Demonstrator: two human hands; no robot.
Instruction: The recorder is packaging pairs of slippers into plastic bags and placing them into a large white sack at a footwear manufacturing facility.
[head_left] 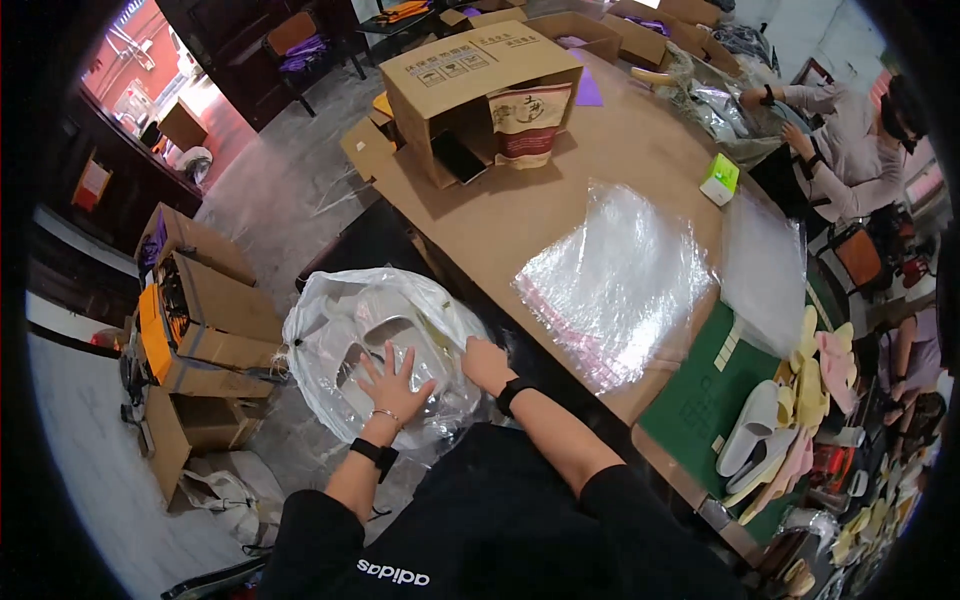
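One bag [318, 385] of grey slippers [398, 340] beside the worktop [480, 230]'s edge: left hand [394, 394] spread atop, right hand [487, 366] clenched on its rim.

Sack [308, 335] w/ slippers [398, 338] in it sits right before you, yr L hand [396, 392] on them & yr R hand [487, 365] at its R rim; cartons [222, 312] stand off to yr L. Table [470, 215] runs beyond & to yr R, w/ plastic bags [635, 275] mid-top, big box [475, 62] at the far L end & pouch [528, 125] at its opening. R of the bags, mat [685, 405] bears a slipper stack [752, 430]; small box [720, 180] lies farther back, co-worker [850, 150] past it, far R.
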